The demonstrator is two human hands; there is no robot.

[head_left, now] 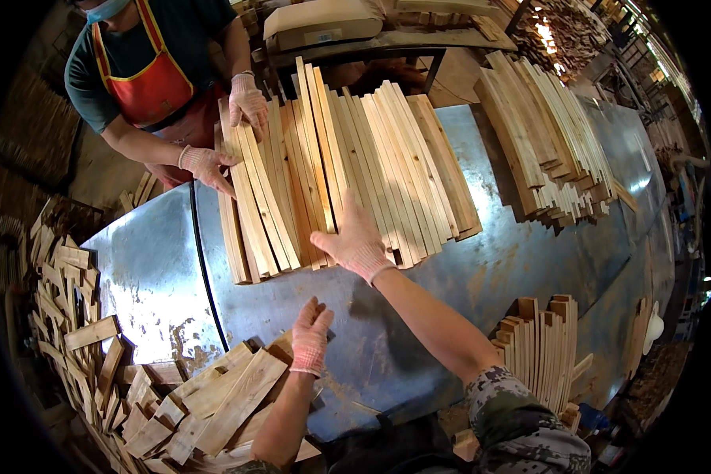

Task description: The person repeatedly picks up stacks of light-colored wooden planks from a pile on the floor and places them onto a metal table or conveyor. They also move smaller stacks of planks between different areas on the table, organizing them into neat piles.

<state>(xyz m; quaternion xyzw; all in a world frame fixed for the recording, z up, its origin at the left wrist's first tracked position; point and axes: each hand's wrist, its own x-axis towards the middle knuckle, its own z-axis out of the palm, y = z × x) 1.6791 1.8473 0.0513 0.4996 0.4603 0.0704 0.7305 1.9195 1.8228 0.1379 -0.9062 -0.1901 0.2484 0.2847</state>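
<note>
A broad row of pale wooden strips (403, 158) lies side by side on the metal table (466, 276). A few longer strips (312, 118) stick out beyond the row's far end. My right hand (357, 241), in a light knitted glove, is over the near part of the row with thumb and fingers spread. Nearer to me, my gloved left hand (311, 338) is raised above the table's near edge, fingers loosely extended, with nothing visible in it. At the row's left end, a co-worker's gloved hands (248, 103) rest on the outer strips.
Across the table stands a co-worker in a red apron (162, 87). Another stack of strips (545, 134) sits at the far right, and a bundle of shorter pieces (539, 347) at the near right. Loose boards (229, 395) pile up at the near left.
</note>
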